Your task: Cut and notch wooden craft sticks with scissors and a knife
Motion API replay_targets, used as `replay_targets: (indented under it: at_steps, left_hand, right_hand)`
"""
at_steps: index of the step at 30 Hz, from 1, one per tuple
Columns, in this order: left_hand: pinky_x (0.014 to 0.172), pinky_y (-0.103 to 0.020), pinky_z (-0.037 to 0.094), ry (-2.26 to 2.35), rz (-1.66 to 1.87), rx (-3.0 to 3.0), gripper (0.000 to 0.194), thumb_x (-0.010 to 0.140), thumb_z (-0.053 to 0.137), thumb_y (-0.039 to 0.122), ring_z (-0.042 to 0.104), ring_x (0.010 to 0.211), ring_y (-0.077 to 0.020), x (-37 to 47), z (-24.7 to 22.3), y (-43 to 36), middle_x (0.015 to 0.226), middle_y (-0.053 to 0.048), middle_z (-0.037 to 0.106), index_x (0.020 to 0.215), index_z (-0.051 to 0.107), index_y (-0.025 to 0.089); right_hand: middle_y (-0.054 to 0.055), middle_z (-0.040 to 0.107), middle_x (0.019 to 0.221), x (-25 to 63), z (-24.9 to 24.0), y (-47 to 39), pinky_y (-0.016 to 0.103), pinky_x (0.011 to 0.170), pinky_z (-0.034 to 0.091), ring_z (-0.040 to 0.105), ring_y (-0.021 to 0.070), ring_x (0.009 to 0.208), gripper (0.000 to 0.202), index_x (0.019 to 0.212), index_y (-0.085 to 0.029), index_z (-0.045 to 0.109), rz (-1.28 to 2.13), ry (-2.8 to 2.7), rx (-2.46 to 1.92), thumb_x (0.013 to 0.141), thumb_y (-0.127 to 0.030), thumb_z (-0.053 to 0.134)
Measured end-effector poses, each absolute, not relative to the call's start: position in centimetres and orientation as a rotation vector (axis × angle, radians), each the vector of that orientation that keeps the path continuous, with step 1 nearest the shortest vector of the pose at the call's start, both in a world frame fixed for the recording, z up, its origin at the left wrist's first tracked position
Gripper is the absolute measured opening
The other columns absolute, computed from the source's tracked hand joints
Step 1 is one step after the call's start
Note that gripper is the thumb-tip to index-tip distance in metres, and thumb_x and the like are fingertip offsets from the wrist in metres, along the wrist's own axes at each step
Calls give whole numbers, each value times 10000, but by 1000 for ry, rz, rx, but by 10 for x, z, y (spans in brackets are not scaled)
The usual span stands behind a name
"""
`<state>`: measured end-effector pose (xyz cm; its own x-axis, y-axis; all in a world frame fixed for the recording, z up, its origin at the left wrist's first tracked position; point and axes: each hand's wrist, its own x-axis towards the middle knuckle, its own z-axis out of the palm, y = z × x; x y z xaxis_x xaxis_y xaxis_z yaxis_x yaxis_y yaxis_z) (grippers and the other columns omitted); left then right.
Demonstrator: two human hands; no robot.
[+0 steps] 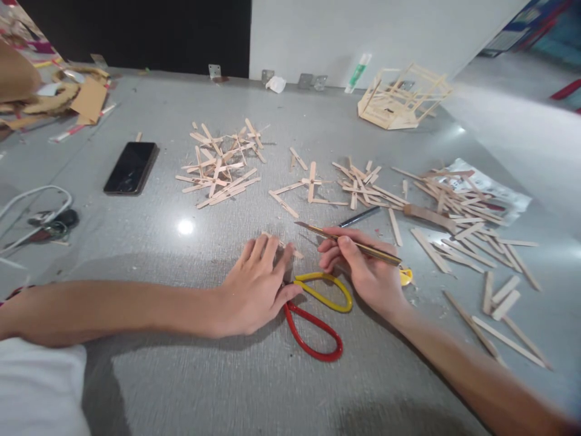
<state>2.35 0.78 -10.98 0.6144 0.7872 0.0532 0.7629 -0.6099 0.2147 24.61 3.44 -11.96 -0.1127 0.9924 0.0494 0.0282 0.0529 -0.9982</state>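
My right hand [363,263] is closed around a slim craft knife [358,243], its pointed blade aimed left above the table. Palm down, my left hand [254,278] lies with fingers stretched out and slightly apart. A small wooden stick piece [297,253] shows just past its fingertips; the rest is covered. Scissors with one yellow and one red handle [313,348] lie between the hands, their blades hidden under my left hand. Just beyond the knife rests a dark pen-like stick [361,216]. Some joined wooden sticks [311,181] lie farther ahead.
Piles of wooden sticks [218,172] spread across the grey table [181,387], more at right beside a plastic packet [512,197]. A wooden stick frame [390,115] stands at the back right. At left are a phone [131,168], a white cable [36,191] and cardboard scraps [89,100].
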Motion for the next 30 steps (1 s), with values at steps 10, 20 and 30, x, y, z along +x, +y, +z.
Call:
replay_targets:
  at_steps: [10, 20, 30]
  left_hand:
    - [1119, -605, 394, 1160, 259, 2760, 425, 1085, 362, 330, 450, 1382, -427, 22, -114, 10, 1470, -220, 462, 1413, 558, 143]
    - [1109, -587, 385, 1093, 278, 2881, 406, 1082, 401, 312, 469, 1388, -392, 17, -121, 9, 1492, -232, 492, 1409, 565, 136]
    - [1110, -553, 381, 1053, 355, 2856, 370, 1087, 405, 307, 492, 1353, -350, 16, -121, 14, 1452, -157, 563, 1338, 634, 162]
  right_hand:
    - [26, 733, 766, 244, -112, 33, 271, 498, 610, 689, 144, 549, 238, 1001, -217, 758, 1098, -1373, -1158, 939, -442, 714]
    - [21, 754, 722, 246, -115, 33, 283, 525, 630, 724, 167, 556, 235, 910, -212, 717, 1174, -1211, -1168, 890, -442, 764]
    - [59, 799, 811, 245, -114, 32, 357, 647, 676, 784, 226, 708, 178, 925, -216, 731, 1292, -1166, -1148, 921, -387, 682]
